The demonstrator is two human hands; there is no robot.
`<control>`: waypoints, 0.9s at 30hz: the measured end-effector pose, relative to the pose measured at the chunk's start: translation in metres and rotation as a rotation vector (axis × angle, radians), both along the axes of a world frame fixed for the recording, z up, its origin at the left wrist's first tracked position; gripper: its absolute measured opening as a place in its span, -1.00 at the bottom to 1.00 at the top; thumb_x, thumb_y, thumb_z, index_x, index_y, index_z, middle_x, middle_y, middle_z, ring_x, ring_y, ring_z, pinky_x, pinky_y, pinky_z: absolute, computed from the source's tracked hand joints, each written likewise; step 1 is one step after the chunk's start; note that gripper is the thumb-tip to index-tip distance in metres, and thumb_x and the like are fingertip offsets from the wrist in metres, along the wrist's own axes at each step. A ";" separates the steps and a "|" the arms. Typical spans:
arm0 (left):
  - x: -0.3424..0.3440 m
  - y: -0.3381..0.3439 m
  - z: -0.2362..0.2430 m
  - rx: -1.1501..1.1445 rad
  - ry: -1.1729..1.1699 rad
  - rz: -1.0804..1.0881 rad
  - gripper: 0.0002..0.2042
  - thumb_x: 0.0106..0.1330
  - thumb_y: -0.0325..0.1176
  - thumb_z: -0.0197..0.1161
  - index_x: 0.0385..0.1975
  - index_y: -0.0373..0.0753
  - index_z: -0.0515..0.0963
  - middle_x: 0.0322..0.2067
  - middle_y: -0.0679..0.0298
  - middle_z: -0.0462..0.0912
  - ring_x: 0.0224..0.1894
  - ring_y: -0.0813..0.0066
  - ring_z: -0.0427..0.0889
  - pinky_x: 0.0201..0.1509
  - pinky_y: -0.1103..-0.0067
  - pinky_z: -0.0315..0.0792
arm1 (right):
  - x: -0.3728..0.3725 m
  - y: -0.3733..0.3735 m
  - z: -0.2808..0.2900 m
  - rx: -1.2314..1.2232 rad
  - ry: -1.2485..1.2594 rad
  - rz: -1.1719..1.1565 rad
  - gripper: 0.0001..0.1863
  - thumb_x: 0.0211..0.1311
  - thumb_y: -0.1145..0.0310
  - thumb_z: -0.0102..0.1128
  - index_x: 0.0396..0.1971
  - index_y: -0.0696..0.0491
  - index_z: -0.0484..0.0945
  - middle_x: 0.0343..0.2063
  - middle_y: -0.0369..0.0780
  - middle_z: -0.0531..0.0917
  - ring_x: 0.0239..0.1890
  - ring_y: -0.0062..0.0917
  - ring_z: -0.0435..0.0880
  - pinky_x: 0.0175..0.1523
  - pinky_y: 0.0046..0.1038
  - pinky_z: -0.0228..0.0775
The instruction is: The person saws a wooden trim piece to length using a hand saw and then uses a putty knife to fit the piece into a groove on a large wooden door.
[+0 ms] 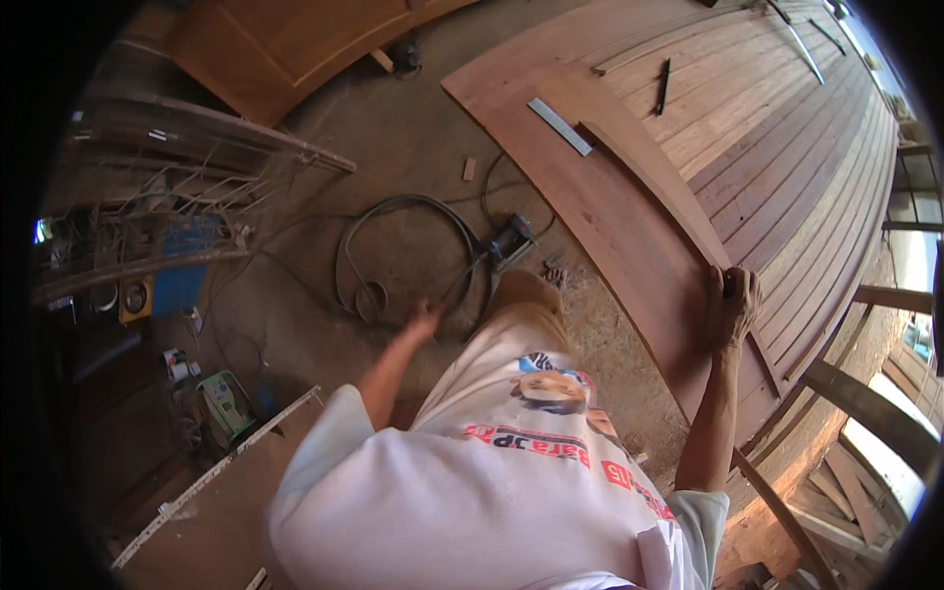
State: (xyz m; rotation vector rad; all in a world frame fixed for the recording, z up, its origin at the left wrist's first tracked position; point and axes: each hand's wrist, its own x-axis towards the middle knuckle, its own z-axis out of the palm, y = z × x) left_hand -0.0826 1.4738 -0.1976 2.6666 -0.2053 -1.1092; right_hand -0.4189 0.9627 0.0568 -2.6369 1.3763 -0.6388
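Observation:
On the right, my right hand is closed, its fingers curled over a long thin wooden strip that lies on a large plank-built wooden panel. My left hand hangs low beside my body, over the floor, apart from the panel; it is small and blurred, so its fingers do not show clearly. A short metal ruler lies on the panel's smooth border, beyond the strip. Farther up the slats rests a dark pencil-like stick.
A blue-grey power tool sits on the floor by a coiled dark cable. Wooden door panels stand at the far left. A cluttered rack and a green device are on the left. Long metal tools lie on the panel's far end.

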 end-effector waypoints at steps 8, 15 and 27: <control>-0.064 0.121 -0.012 0.100 0.395 -0.606 -0.48 0.48 -0.07 0.19 0.26 -0.34 0.60 0.22 -0.07 0.66 0.31 0.00 0.59 0.40 0.20 0.42 | -0.009 -0.003 -0.012 -0.149 -0.002 0.035 -0.63 0.33 0.01 0.43 -0.31 0.01 0.59 -0.31 -0.18 0.62 -0.15 -0.18 0.63 0.01 -0.14 0.43; 0.095 0.084 0.032 -0.267 0.176 0.227 -0.58 0.49 -0.11 0.17 0.05 -0.37 0.66 -0.06 0.12 0.76 -0.10 0.35 0.74 0.02 0.40 0.58 | -0.003 0.003 -0.017 -0.164 0.051 -0.019 -0.64 0.31 0.01 0.45 -0.23 0.00 0.63 -0.23 -0.16 0.64 -0.09 -0.16 0.63 0.08 -0.13 0.44; 0.277 0.074 0.012 -0.262 0.368 0.111 -0.69 0.51 -0.21 0.25 0.01 -0.35 0.65 -0.27 0.23 0.77 -0.32 0.46 0.73 -0.25 0.50 0.64 | 0.168 0.101 -0.025 -0.222 -0.285 -0.468 -0.59 0.42 0.21 0.39 0.16 0.07 0.62 0.08 -0.07 0.62 0.05 -0.22 0.62 0.10 -0.24 0.52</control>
